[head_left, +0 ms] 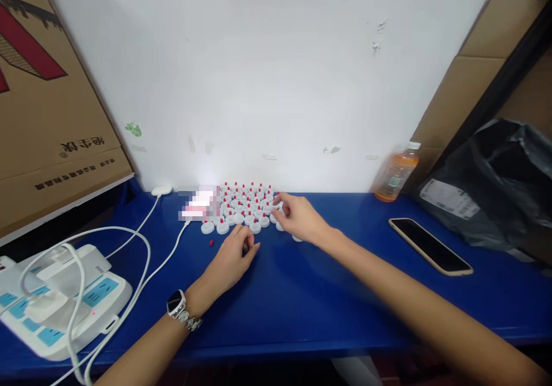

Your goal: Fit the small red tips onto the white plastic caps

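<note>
Several white round caps (pixel 238 218), most with a small red tip on top, stand close together against the wall on the blue table. At the right edge of this group, my right hand (pixel 297 216) has its thumb and index finger around a white cap, partly hidden by the fingers. A further cap shows partly beneath that hand. My left hand (pixel 233 253) rests low in front of the group, fingers curled in towards the thumb; whatever they may hold is hidden. One loose red tip (pixel 211 243) lies on the table left of my left hand.
A lit phone (pixel 199 203) with a white cable is left of the caps. The white power strip (pixel 114 294) sits at the left. To the right are an orange drink bottle (pixel 397 173), a dark-screened phone (pixel 430 246) and a black plastic bag (pixel 487 161). Cardboard (pixel 56 115) flanks both sides.
</note>
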`<state>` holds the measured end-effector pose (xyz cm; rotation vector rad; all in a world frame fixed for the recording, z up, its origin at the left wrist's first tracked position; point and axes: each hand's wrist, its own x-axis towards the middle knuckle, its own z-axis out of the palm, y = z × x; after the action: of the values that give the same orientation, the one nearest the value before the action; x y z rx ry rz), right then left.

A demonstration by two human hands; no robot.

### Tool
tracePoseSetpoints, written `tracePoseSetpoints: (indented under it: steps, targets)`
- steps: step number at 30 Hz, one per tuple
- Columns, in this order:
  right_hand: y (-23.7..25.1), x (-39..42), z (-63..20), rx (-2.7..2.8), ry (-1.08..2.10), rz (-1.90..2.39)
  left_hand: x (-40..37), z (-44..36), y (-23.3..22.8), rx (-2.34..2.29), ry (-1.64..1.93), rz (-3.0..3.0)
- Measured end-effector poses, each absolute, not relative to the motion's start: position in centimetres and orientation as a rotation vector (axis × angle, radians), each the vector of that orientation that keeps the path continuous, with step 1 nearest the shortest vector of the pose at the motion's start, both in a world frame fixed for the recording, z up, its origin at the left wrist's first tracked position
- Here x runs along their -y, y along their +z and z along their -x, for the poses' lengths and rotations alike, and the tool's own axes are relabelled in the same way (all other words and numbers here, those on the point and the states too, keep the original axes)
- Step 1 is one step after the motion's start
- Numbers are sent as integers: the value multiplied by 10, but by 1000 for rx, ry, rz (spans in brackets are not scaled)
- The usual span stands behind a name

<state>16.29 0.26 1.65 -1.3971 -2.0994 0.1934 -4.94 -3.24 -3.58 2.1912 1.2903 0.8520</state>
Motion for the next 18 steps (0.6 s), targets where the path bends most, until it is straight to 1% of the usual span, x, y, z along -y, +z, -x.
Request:
tracePoseSetpoints:
  steps: [3,7,12,15,18]
  targets:
    - [19,-1,-211,1985,178,1564,34,31,-27,-1189,785,-2204]
    - [11,-5,-248,1956,268,1690,27,-8,-18,-1048,760,-2293]
    - [4,-13,-246,2064,320,1643,17,-36,-17,-1023,822,-2368]
    - [7,-18,-242,2077,301,1607,21,-32,-18,-1032,845,-2384]
    - [14,-13,-236,1932,270,1513,29,-22,-16,-1083,944,-2355]
